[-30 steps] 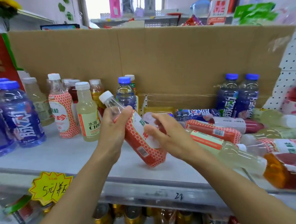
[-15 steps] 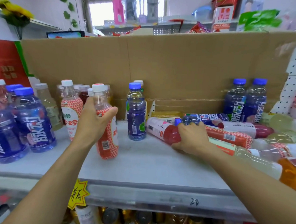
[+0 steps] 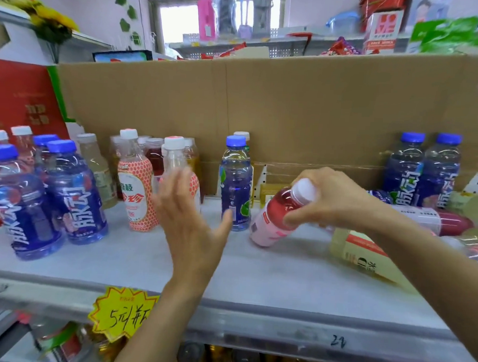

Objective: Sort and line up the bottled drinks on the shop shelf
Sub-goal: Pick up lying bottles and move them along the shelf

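My right hand (image 3: 331,198) grips the neck of a red-juice bottle (image 3: 277,219) with a pink label, tilted with its base on the grey shelf (image 3: 255,267). My left hand (image 3: 191,220) hovers with straight fingers, holding nothing, just in front of an upright orange-netted bottle (image 3: 175,161). A second orange-netted bottle (image 3: 136,186) stands to its left. A blue-capped bottle (image 3: 235,184) stands upright between my hands. Several bottles lie on their sides at the right, among them a pale yellow one (image 3: 367,254) under my right forearm.
Several blue-capped bottles (image 3: 71,194) stand at the left, two more (image 3: 422,174) at the back right. A cardboard sheet (image 3: 263,113) backs the shelf. A yellow price tag (image 3: 123,313) hangs on the front edge, with cans (image 3: 245,361) on the shelf below.
My left hand has let go of the orange-netted bottle, which now stands upright. My right hand has taken the red-juice bottle by its neck and tipped it up from lying flat.
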Available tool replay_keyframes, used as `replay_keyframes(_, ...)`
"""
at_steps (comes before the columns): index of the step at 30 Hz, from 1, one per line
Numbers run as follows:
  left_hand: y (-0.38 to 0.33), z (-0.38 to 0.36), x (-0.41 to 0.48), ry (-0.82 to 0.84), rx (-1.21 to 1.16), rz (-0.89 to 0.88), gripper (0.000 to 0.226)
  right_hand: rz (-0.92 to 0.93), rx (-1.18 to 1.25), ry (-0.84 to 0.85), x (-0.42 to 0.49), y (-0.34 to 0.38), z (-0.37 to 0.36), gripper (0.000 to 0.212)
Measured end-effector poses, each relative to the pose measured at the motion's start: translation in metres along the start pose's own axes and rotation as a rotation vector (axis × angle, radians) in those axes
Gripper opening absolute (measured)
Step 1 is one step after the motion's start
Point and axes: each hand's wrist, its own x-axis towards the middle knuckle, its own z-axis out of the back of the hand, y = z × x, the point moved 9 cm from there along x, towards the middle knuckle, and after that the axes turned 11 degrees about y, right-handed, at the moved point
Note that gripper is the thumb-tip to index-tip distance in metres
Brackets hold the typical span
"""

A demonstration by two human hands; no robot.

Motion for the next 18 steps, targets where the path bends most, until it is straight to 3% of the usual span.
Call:
replay_keyframes(2, 0.034, 0.003, -0.001, 0.008, -0.113, 0.196, 0.106, 0.067, 0.138, 0.026, 0.009, 0.011, -0.005, 0.031)
replay_keyframes(5, 0.068, -0.011, -0.003, 0.172, -0.19, 0.362, 0.114, 0.141, 0.283, 0.029, 0.028, 0.027, -0.022, 0.025)
replay_keyframes(9, 0.086, -0.017, -0.005, 0.294, -0.227, 0.385, 0.106, 0.124, 0.375, -0.026, 0.054, 0.04, -0.051, 0.026)
replay_keyframes(18, 0.139, 0.027, 0.0, 0.286, -0.278, 0.465, 0.1, 0.212, 0.323, 0.049, 0.101, 0.11, -0.109, 0.04)
